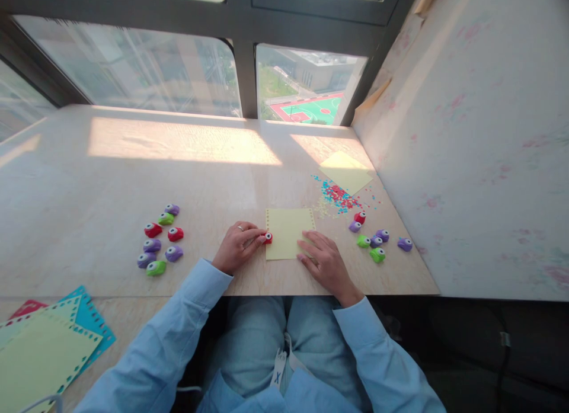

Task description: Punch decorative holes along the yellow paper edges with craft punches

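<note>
A pale yellow sheet lies on the table before me, with small holes along its upper left and upper right edges. At its left edge my left hand has its fingers closed on a small red punch with a white and black eye. My right hand rests on the sheet's right side, fingers spread, holding nothing.
Several red, green and purple punches stand left and right. Confetti lies beside another yellow sheet at the back right. Punched sheets overlap at lower left. A wall bounds the right, windows the back.
</note>
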### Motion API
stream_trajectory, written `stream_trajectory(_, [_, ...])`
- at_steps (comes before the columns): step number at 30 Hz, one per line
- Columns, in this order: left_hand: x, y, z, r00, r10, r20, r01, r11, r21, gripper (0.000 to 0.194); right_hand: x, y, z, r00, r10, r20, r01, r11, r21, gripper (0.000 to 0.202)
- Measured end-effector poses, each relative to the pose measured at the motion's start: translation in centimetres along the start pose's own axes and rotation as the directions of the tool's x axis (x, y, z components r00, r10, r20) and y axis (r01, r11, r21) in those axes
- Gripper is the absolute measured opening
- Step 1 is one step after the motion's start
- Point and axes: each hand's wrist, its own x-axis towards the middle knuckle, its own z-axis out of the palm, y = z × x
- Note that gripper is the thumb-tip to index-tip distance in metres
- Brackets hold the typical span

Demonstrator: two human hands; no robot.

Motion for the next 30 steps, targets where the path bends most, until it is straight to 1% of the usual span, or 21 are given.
stream_trajectory(5, [0.1, 0.0, -0.6, 0.996, 0.03, 0.081, -0.028, 0.999, -0.026, 0.024, 0.1, 0.0, 0.1, 1.0, 0.011, 0.016, -0.01, 0.999, -0.033, 0.029])
stream_trajectory(10, [-0.1, -0.6, -1.1, 0.988, 0.065, 0.139, -0.051, 0.993, -0.105, 0.021, 0.0, 0.0, 0.2, 1.0, 0.015, 0.016, -0.015, 0.999, -0.046, 0.028])
stream_trajectory(21, [-0.6, -0.7, -0.3, 1.0, -0.003, 0.018, 0.004, 0.998, -0.058, 0.018, -0.2, 0.1, 0.2, 1.0, 0.009, 0.024, -0.008, 0.999, -0.044, 0.027])
stream_trajectory(26, [-0.6, -0.3, -0.4, 1.0, 0.003, 0.022, -0.002, 0.999, -0.05, 0.018, -0.1, -0.1, 0.1, 0.999, 0.019, 0.029, -0.018, 0.999, -0.042, 0.027])
stream_trajectory(30, [-0.2, 0.4, -0.9, 0.998, 0.018, 0.058, -0.017, 1.0, -0.026, 0.02, -0.2, -0.1, 0.1, 0.999, 0.019, 0.028, -0.018, 0.999, -0.041, 0.028])
